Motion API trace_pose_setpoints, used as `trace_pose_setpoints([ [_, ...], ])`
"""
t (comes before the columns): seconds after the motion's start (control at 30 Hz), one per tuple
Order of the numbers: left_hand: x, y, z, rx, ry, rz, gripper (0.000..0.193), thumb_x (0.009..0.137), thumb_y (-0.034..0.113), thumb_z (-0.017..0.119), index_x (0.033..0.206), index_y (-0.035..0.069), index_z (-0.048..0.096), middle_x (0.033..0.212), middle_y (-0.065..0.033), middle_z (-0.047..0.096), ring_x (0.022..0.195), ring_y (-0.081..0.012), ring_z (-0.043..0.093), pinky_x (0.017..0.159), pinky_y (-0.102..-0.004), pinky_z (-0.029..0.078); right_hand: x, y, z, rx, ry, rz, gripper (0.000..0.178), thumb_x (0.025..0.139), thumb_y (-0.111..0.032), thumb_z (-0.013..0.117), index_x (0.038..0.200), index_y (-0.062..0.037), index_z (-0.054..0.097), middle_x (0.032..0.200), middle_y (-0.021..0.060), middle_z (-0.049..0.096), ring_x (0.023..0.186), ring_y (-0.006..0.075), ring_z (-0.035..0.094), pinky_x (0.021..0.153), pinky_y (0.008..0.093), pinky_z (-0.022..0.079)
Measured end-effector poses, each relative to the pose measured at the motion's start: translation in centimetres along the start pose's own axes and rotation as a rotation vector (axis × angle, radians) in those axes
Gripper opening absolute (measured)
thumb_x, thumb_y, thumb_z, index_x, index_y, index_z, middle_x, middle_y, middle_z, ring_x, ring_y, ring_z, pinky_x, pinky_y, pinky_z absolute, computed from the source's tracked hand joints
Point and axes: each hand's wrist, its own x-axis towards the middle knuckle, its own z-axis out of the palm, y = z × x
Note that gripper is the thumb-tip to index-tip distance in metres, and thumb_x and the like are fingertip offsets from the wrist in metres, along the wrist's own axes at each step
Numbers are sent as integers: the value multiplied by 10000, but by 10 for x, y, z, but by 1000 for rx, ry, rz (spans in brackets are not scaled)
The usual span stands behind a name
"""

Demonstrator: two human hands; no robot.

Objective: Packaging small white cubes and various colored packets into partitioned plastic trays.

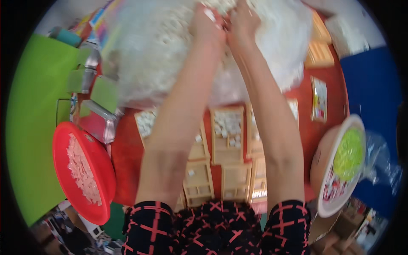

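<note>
At top centre the bag (280,46) looks like thin, crinkled, glossy plastic, above trays (227,158) of smooth wood. The red basin (102,155) at lower left and white basin (319,163) at right look like smooth plastic; the sleeves (146,221) look like matt cloth.

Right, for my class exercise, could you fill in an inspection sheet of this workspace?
Surface: red tabletop, partly covered.
Job's things: wooden trays, some holding small white pieces; clear plastic, bag or sheet, with whitish contents.
Clutter: red basin with pale pink pieces at left; pale basin with a green bag at right.
Hands: left hand and right hand close together at the plastic; blurred, grip unclear.
Cables: nothing seen.
Surroundings: green surface at left; blue surface and cardboard boxes at right.
</note>
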Motion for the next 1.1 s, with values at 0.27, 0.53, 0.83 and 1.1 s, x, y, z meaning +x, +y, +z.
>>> trace_pose_setpoints([
  [0.27,-135,29,8,-219,17,-360,196,919,281,531,899,94,473,769,-73,521,560,-123,478,350,-173,298,-131,-82,-110,8,-204,148,336,943,-302,497,700,-92,396,623,6,411,444,85,364,352,202,293],
  [0.53,-295,9,-89,621,-62,-204,194,912,233,550,781,90,528,694,-35,562,555,-66,501,378,-169,327,-253,-62,-207,-386,-63,103,334,943,-311,491,693,-94,446,644,0,463,489,55,400,398,176,254],
  [0.83,-310,-27,-147,1446,-651,707,150,706,62,735,744,14,598,741,-72,587,705,-232,551,635,-323,446,-265,-33,-214,-1364,-237,-759,165,725,-126,713,709,-51,567,705,107,519,635,264,502,546,358,409],
  [1.1,-313,-22,-150,1601,-814,847,170,650,41,730,786,24,630,832,-91,601,836,-265,553,714,-353,467,-278,-28,-217,-1370,-276,-720,165,677,-44,717,735,-32,563,777,92,522,758,268,488,674,368,406],
])
